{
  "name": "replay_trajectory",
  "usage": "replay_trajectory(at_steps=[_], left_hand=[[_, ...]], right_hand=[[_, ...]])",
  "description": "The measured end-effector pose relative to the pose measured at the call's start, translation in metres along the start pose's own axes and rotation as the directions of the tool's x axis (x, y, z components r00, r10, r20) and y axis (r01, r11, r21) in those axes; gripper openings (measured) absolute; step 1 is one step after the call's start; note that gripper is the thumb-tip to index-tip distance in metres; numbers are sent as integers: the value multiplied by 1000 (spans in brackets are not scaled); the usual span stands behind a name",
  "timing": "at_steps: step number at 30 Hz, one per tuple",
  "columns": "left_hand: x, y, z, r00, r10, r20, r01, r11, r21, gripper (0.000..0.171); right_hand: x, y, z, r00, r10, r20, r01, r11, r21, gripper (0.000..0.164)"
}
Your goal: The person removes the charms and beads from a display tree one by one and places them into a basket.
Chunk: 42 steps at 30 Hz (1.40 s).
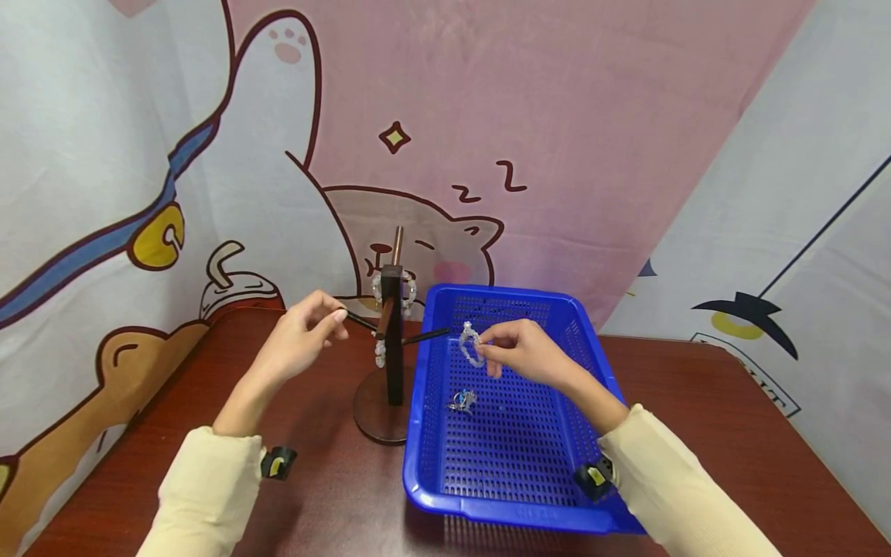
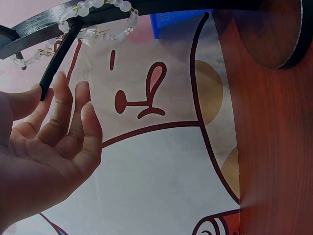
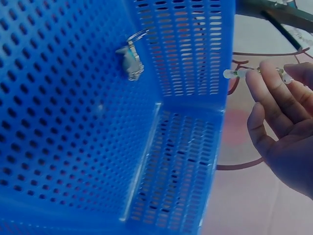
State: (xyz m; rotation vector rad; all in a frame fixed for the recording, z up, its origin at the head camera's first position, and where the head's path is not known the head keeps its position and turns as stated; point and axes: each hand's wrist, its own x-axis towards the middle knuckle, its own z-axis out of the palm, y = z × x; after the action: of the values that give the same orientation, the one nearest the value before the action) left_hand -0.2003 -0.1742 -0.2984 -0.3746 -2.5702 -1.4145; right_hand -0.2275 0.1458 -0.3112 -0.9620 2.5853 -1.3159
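My left hand pinches the tip of a thin dark peg on a dark wooden jewellery stand. Clear beaded bracelets hang from the stand's pegs, and the left wrist view shows one loop around the peg near the post. Over the blue basket, my right hand holds another clear beaded bracelet between thumb and fingertips, its loop facing the stand. In the right wrist view the fingers hide part of that bracelet.
The blue perforated basket stands right of the stand's round base. A silver and blue piece of jewellery lies inside it. Another stand peg reaches over the basket's left rim. Behind the reddish-brown table hangs a cartoon-printed cloth.
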Motion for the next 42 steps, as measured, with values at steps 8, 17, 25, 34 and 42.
replay_trajectory(at_steps=[8,17,25,34,42], left_hand=[[0,0,0,1000,-1,-1,1,1000,0,16],[-1,2,0,1000,-4,0,4,1000,-7,18],[0,1,1,1000,8,-9,-8,1000,-2,17],[0,1,0,1000,6,-9,-6,1000,2,17],[1,0,1,1000,6,-5,-6,1000,-2,17]], right_hand=[[-7,16,0,999,37,10,-37,999,-11,14],[-12,31,1,996,84,30,-83,996,-32,14],[-11,38,2,994,95,48,-95,995,9,11],[-9,37,6,991,114,65,-115,993,5,11],[-10,40,5,989,131,64,-132,991,11,14]])
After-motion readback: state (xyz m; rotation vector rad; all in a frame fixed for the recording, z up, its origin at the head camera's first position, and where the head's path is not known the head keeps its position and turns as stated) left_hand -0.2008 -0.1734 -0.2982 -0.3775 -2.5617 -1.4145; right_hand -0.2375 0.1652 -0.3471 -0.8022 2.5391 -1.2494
